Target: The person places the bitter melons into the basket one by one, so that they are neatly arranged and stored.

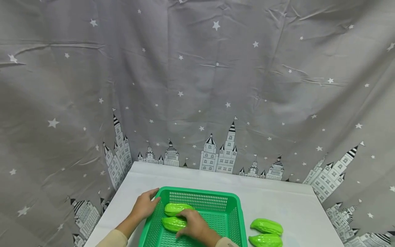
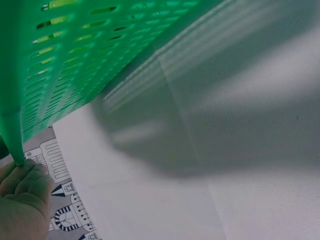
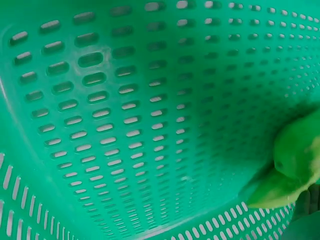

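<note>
Nearer green gourd (image 1: pixel 172 224) is lying in basket (image 1: pixel 236 219), long axis running left-right; farther gourd (image 1: pixel 176 208) lying about parallel, just beyond. Right hand (image 1: pixel 197 224) is spanning nearer one's right end, can't tell if it's gripping tbh. Left hand (image 1: pixel 146 204) is pinching left rim. Outer two gourds (image 1: pixel 266 226) sitting right of basket, narrower ends pointing left. Right sleeve (image 1: pixel 223 242) showing dark mark (image 1: pixel 230 244), too small to read.

Left hand (image 1: pixel 146 206) forward of right hand (image 1: pixel 196 225)
</note>
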Demonstrator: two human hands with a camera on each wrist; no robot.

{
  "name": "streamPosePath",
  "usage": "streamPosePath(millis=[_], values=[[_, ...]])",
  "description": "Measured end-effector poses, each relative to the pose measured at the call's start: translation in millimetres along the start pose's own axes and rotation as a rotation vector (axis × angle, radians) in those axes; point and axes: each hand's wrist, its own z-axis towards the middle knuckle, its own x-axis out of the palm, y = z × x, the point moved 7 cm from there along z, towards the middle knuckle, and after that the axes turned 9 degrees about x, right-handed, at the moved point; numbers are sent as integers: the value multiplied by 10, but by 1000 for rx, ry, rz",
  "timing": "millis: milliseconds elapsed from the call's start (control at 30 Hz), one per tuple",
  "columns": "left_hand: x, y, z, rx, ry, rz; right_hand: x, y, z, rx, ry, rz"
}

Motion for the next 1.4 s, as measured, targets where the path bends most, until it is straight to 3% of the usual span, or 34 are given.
streamPosePath(millis=[100, 233, 300, 400, 567, 767, 967, 1400], values=[[-1, -9, 1, 15, -8, 0, -126, -20, 33, 84, -73, 133], [-5, -28, 0, 30, -14, -3, -400, -100, 145, 296, -205, 599], [-3, -21, -1, 27, -14, -4, -545, -114, 192, 364, -269, 807], [-6, -6, -10, 21, -12, 1, -756, -55, 224, 379, -288, 922], [-5, -7, 12, 21, -8, 6, -1059, -62, 200, 359, -327, 920], [44, 19, 49, 19, 13, 7, -1300, -339, 87, 391, -393, 862], [45, 59, 63, 6, 31, 19, -1596, -638, -149, 416, -486, 802], [24, 87, 76, 15, 56, 11, -1967, -1287, -806, 600, -582, 631]])
